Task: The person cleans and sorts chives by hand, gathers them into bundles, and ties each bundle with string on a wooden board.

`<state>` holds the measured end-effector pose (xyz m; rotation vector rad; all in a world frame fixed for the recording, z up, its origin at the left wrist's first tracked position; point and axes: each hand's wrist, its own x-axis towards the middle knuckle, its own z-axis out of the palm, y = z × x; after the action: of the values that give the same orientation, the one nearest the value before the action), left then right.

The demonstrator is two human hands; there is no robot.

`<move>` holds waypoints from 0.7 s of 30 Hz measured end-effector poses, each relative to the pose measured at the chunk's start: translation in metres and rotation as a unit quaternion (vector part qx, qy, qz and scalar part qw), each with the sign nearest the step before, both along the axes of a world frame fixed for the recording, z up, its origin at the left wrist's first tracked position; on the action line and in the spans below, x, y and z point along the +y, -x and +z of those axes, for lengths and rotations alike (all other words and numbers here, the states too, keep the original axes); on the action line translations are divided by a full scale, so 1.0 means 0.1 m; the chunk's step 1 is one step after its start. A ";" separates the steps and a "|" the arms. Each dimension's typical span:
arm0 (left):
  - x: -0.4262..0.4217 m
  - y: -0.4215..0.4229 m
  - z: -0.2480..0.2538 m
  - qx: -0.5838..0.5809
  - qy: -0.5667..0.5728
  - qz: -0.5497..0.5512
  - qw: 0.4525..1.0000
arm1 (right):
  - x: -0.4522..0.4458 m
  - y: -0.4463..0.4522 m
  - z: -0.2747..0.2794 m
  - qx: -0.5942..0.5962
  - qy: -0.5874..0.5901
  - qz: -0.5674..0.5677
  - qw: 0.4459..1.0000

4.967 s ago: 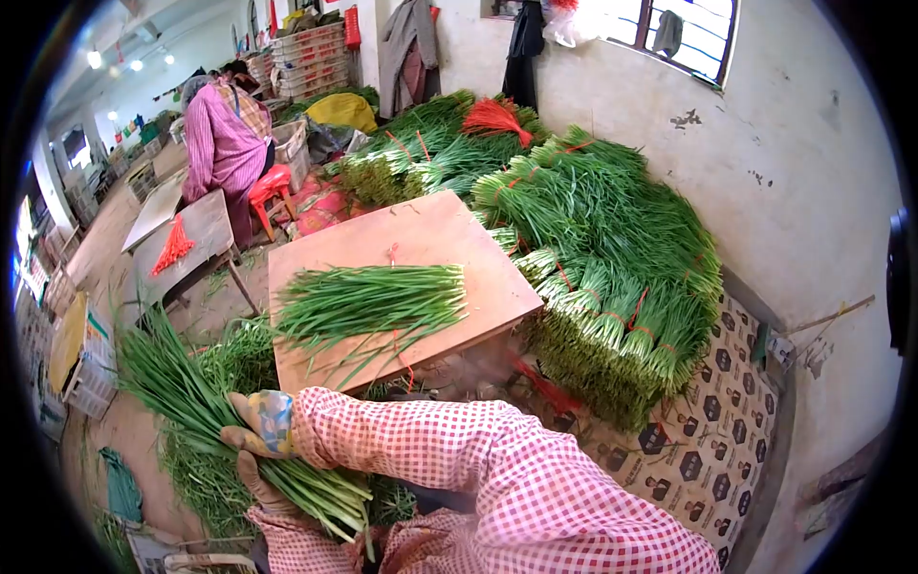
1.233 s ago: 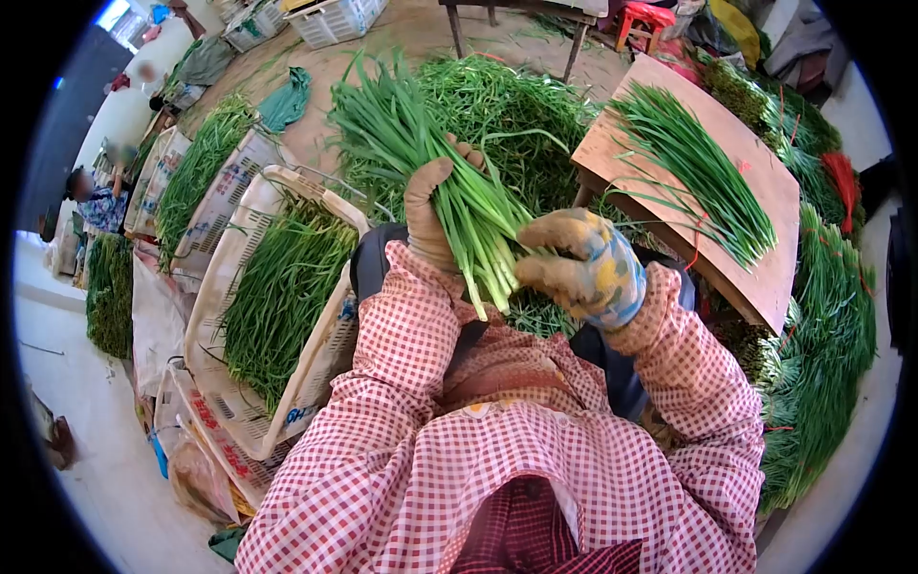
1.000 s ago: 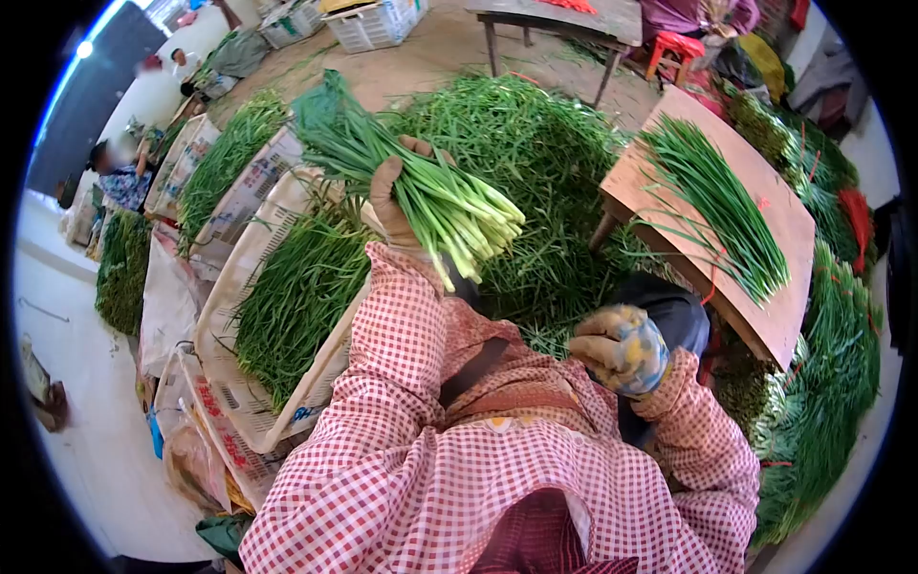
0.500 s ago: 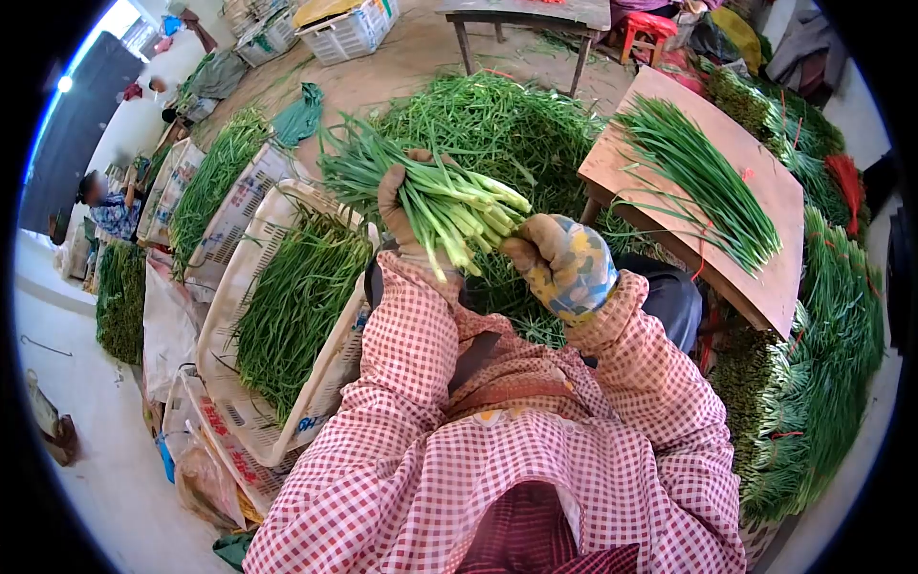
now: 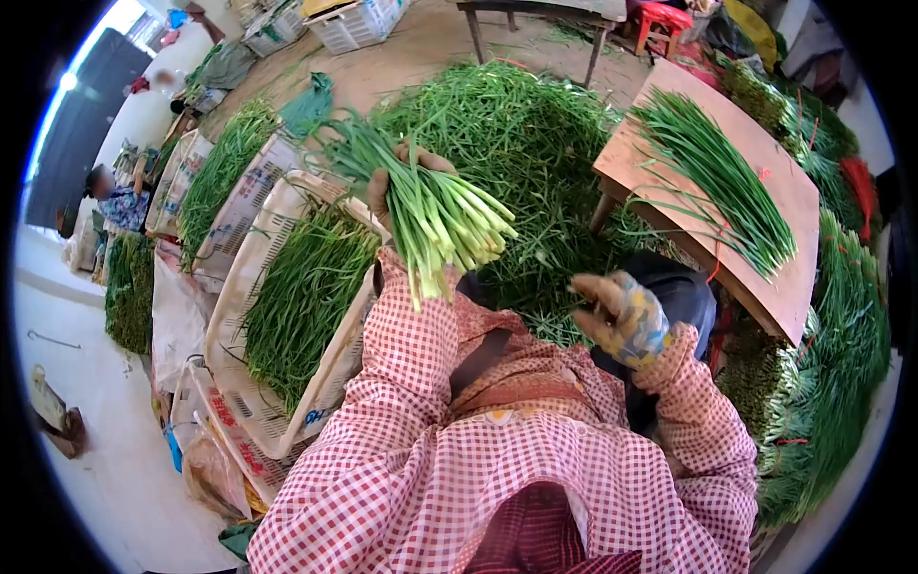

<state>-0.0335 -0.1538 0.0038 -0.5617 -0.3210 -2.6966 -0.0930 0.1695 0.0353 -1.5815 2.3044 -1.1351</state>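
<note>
My left hand (image 5: 381,194), in a soiled work glove, is wrapped round a bunch of garlic chives (image 5: 449,215). The pale stem ends fan out to the right and toward me, while the green leaves point to the upper left. My right hand (image 5: 622,314), in a glove with a blue and yellow pattern, is apart from the bunch, near my knee. Its fingers are loosely bent and spread, with nothing visible between them. Left of my left arm, a white plastic crate (image 5: 222,325) holds more chives (image 5: 306,301).
A large heap of loose greens (image 5: 507,124) covers the floor ahead. On the wooden board table (image 5: 660,206) to the right lies another bunch (image 5: 722,182). Stacked bundles (image 5: 841,354) line the right wall. Further crates (image 5: 251,206) and a person (image 5: 124,206) are at the left.
My right hand has left the stem ends and moved right and toward me, its fingers opening. The bunch stays in my left hand, its stem ends now turned lower.
</note>
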 end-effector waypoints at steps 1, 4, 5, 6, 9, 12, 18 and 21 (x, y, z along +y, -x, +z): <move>0.14 0.02 0.05 0.020 -0.029 -0.049 0.998 | -0.13 -0.04 0.16 0.016 0.080 -0.010 0.997; 0.47 0.07 0.14 0.028 -0.101 -0.100 0.989 | -0.39 -0.04 0.42 0.027 0.192 -0.019 0.981; 0.52 0.09 0.14 0.015 -0.140 -0.093 0.986 | -0.43 -0.01 0.45 0.028 0.192 -0.023 0.981; 0.53 0.13 0.12 0.023 -0.148 -0.100 0.984 | -0.47 0.01 0.46 0.031 0.174 -0.006 0.984; 0.57 0.15 0.07 0.020 -0.140 -0.120 0.983 | -0.50 0.04 0.44 0.026 0.135 0.022 0.990; 0.63 0.17 0.05 0.048 -0.085 -0.083 0.992 | -0.49 0.09 0.36 0.019 0.081 0.081 0.993; 0.76 0.21 0.03 0.075 -0.140 -0.097 0.983 | -0.49 0.09 0.18 -0.093 0.079 0.141 0.982; 0.69 0.20 0.07 0.089 -0.118 -0.102 0.984 | -0.40 -0.03 0.33 0.016 0.031 0.146 0.989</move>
<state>-0.0536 -0.0848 0.0106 -0.7934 0.1090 -2.7965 -0.0899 0.1296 0.0685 -1.8947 1.9854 -1.1232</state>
